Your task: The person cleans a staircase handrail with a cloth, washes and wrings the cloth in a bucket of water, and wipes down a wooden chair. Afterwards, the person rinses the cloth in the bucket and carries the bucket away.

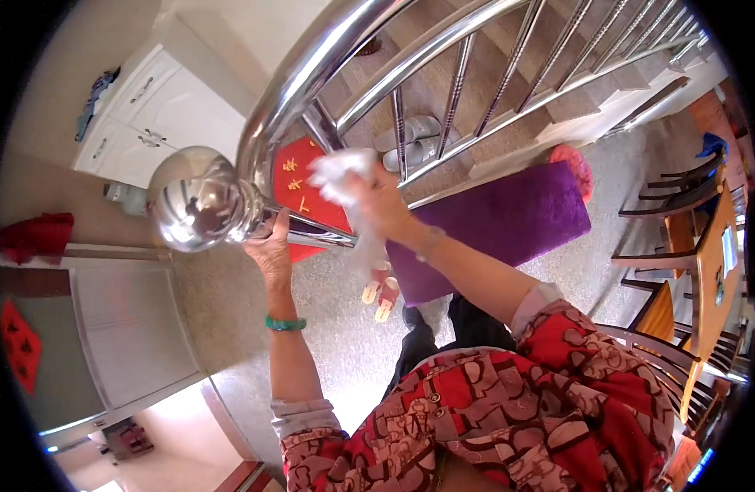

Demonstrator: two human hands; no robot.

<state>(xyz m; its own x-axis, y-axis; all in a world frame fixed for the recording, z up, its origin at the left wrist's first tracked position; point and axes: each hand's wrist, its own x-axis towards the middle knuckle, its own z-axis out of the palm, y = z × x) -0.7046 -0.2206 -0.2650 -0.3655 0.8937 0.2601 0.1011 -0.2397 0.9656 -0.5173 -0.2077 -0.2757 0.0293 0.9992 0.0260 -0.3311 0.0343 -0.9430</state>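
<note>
My left hand (pixel 268 249) grips the polished metal newel post (pixel 319 230) just under its large ball finial (pixel 193 200). A green bangle (pixel 285 323) circles my left wrist. In my right hand (pixel 382 200) is a bunched white cloth (pixel 343 175), blurred, with a loose end hanging below. That hand is to the right of the post, near the stair railing. The thick curved handrail (pixel 273 98) joins the post beside the ball. Whether the cloth touches any metal cannot be made out.
Metal balusters (pixel 454 95) line the stairs, with grey slippers (pixel 417 150) on a low step. A red mat (pixel 291 184), a purple rug (pixel 494 221) and another pair of slippers (pixel 380 298) cover parts of the floor. A white cabinet (pixel 168 92) stands left, a wooden table (pixel 712 270) with chairs right.
</note>
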